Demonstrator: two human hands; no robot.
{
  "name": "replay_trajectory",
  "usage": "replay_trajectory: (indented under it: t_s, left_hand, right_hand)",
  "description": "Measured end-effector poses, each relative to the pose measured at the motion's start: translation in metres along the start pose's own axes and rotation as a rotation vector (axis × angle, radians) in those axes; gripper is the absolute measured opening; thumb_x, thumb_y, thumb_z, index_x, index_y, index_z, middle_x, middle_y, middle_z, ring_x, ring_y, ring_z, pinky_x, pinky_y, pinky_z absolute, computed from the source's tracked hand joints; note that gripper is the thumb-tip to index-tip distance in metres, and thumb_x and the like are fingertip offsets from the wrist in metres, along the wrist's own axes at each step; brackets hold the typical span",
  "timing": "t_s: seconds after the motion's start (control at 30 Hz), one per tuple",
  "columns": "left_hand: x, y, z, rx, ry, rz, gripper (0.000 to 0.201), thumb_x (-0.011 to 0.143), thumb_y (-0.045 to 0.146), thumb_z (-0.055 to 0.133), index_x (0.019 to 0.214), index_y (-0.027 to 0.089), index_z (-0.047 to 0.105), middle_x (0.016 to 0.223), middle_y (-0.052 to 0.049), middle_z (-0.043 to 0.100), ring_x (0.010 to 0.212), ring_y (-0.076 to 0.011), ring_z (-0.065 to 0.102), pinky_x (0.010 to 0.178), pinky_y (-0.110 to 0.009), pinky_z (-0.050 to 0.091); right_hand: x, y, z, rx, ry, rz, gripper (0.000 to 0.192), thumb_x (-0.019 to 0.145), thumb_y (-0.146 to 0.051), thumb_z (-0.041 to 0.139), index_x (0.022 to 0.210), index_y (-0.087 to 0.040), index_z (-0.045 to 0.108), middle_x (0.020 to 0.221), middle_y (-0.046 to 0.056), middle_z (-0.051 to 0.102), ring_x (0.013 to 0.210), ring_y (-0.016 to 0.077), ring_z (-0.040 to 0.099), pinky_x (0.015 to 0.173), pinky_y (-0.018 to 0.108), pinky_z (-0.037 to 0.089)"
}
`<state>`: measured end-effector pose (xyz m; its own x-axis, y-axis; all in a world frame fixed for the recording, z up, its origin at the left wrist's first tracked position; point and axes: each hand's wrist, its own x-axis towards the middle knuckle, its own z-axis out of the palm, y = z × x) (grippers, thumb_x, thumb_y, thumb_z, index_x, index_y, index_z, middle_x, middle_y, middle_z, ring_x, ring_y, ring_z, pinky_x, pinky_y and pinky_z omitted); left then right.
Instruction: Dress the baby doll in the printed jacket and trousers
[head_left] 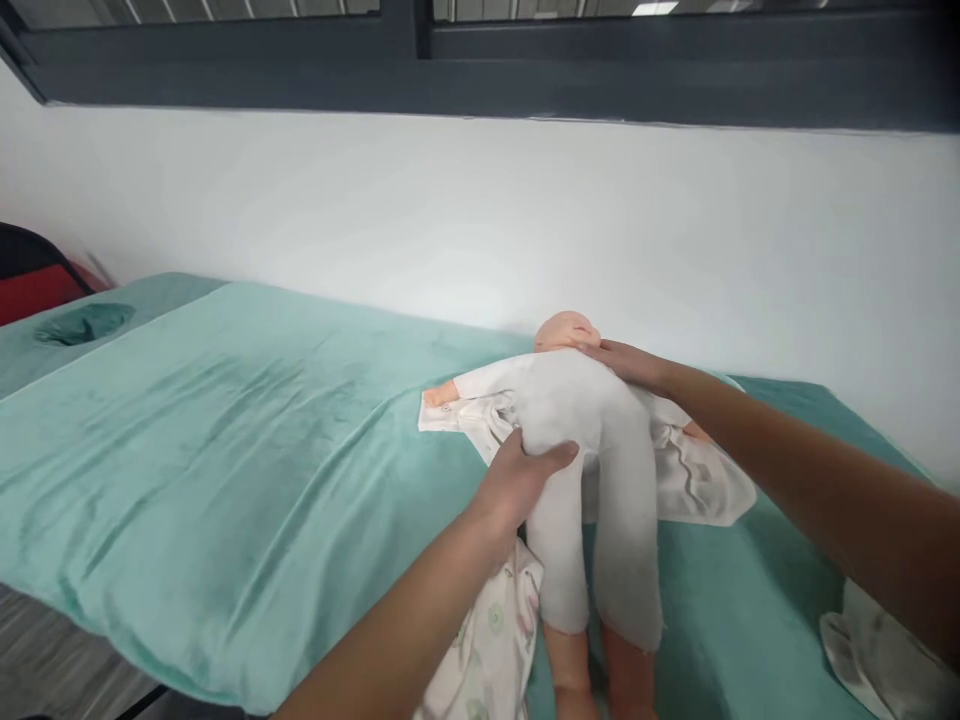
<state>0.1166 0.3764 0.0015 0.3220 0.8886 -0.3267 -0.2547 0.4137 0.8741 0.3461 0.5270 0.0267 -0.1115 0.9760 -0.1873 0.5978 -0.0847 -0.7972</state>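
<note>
**Both hands on the doll, lying on the green bed**

The left hand (pixel 525 478) is cupped over the hip of the baby doll (pixel 581 420), thumb lying across the white cloth body and the other fingers tucked under its side. The right hand (pixel 626 362) lies flat and open near the shoulder, fingertips just touching the base of the doll's head, pressing rather than gripping. The doll lies lengthwise near the far edge of the bed (pixel 225 450), close to the wall, with its head away from the person and its legs pointing back toward them. A white garment (pixel 690 480) is spread open beneath it, touching the body on both sides.

Standing here, I'd judge the step to be steadying or shifting the doll on the opened garment. To do it well, the hand at the neck ought to carry the head while the lower hand takes the weight at the hip, so the body moves as one piece and the cloth beneath doesn't bunch.

A good deal is hard to read. The doll's feet run off the bottom edge. A printed cloth (pixel 487 640) sits under the left forearm, half covered. Another pale cloth (pixel 877 655) at the lower right is cut by the frame. Whether the doll lies face up or face down I cannot tell, and the fingers of the left hand beneath it are hidden.
</note>
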Motion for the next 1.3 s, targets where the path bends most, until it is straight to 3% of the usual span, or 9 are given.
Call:
replay_trajectory:
  t_s: [0.17, 0.37, 0.57, 0.73, 0.97, 1.07, 1.17, 1.23, 1.3]
  left_hand:
    - [-0.002, 0.048, -0.044, 0.072, -0.001, 0.03, 0.066, 0.066, 0.058, 0.075, 0.119, 0.02, 0.065, 0.108, -0.014, 0.073, 0.097, -0.0334, 0.069, 0.081, -0.04, 0.06]
    - [-0.016, 0.098, -0.119, 0.191, 0.197, 0.105, 0.048, 0.071, 0.052, 0.073, 0.104, 0.017, 0.071, 0.093, -0.014, 0.075, 0.087, -0.0327, 0.071, 0.078, -0.045, 0.059]
    - [-0.022, 0.112, -0.196, 0.168, 0.273, 0.136, 0.046, 0.078, 0.044, 0.069, 0.106, 0.008, 0.068, 0.082, -0.014, 0.074, 0.07, -0.0259, 0.07, 0.064, -0.042, 0.057]
    - [-0.017, 0.111, -0.231, 0.188, 0.359, 0.107, 0.046, 0.08, 0.044, 0.069, 0.106, 0.005, 0.066, 0.081, -0.011, 0.073, 0.07, -0.0242, 0.071, 0.065, -0.039, 0.056]
    - [-0.007, 0.095, -0.247, 0.239, 0.415, 0.08, 0.049, 0.08, 0.049, 0.065, 0.109, 0.01, 0.066, 0.093, -0.014, 0.074, 0.082, -0.0278, 0.071, 0.074, -0.042, 0.055]
    - [-0.012, 0.092, -0.238, 0.599, 0.688, 0.135, 0.054, 0.076, 0.054, 0.067, 0.114, 0.015, 0.063, 0.115, -0.017, 0.069, 0.103, -0.0336, 0.065, 0.089, -0.048, 0.05]
    - [-0.031, 0.086, -0.207, 1.036, 0.911, 0.459, 0.039, 0.081, 0.044, 0.061, 0.111, 0.018, 0.063, 0.125, -0.015, 0.063, 0.119, -0.0325, 0.055, 0.104, -0.048, 0.04]
    - [-0.05, 0.074, -0.182, 1.169, 0.701, 0.595, 0.027, 0.087, 0.04, 0.054, 0.103, 0.021, 0.064, 0.12, -0.01, 0.065, 0.117, -0.0274, 0.057, 0.104, -0.042, 0.04]
    - [-0.067, 0.056, -0.161, 1.244, 0.35, 0.468, 0.028, 0.084, 0.042, 0.058, 0.105, 0.025, 0.065, 0.121, -0.006, 0.065, 0.113, -0.0254, 0.06, 0.1, -0.037, 0.045]
  right_hand:
    - [0.019, -0.038, 0.02, 0.171, -0.1, -0.029, 0.05, 0.083, -0.057, 0.06, 0.119, -0.023, 0.064, 0.117, 0.011, 0.071, 0.108, 0.0321, 0.066, 0.089, 0.043, 0.057]
    - [0.064, -0.087, 0.084, 0.301, -0.181, -0.14, 0.045, 0.086, -0.048, 0.062, 0.118, -0.016, 0.064, 0.122, 0.014, 0.069, 0.109, 0.0294, 0.066, 0.088, 0.039, 0.058]
    - [0.105, -0.132, 0.148, 0.358, -0.244, -0.279, 0.046, 0.086, -0.042, 0.066, 0.123, -0.016, 0.06, 0.124, 0.013, 0.067, 0.11, 0.0268, 0.065, 0.095, 0.039, 0.054]
    - [0.128, -0.15, 0.186, 0.306, -0.191, -0.314, 0.047, 0.085, -0.036, 0.068, 0.125, -0.014, 0.059, 0.13, 0.015, 0.064, 0.114, 0.0251, 0.062, 0.103, 0.041, 0.047]
    - [0.146, -0.121, 0.19, 0.073, -0.18, -0.291, 0.07, 0.082, -0.063, 0.06, 0.135, -0.018, 0.049, 0.138, 0.013, 0.057, 0.118, 0.0261, 0.058, 0.097, 0.039, 0.049]
    - [0.14, -0.086, 0.164, -0.085, -0.137, -0.177, 0.064, 0.085, -0.072, 0.044, 0.113, -0.016, 0.061, 0.119, 0.016, 0.067, 0.103, 0.0277, 0.064, 0.086, 0.038, 0.052]
    - [0.119, -0.047, 0.124, -0.152, -0.129, -0.123, 0.059, 0.089, -0.069, 0.036, 0.086, -0.017, 0.062, 0.091, 0.014, 0.07, 0.078, 0.022, 0.065, 0.074, 0.035, 0.052]
    - [0.098, -0.024, 0.096, -0.224, -0.125, -0.084, 0.055, 0.086, -0.07, 0.043, 0.072, -0.018, 0.059, 0.074, 0.011, 0.067, 0.066, 0.0195, 0.06, 0.068, 0.034, 0.048]
    - [0.075, -0.004, 0.071, -0.328, -0.148, -0.055, 0.054, 0.081, -0.07, 0.05, 0.063, -0.02, 0.056, 0.063, 0.006, 0.062, 0.059, 0.0188, 0.055, 0.063, 0.033, 0.043]
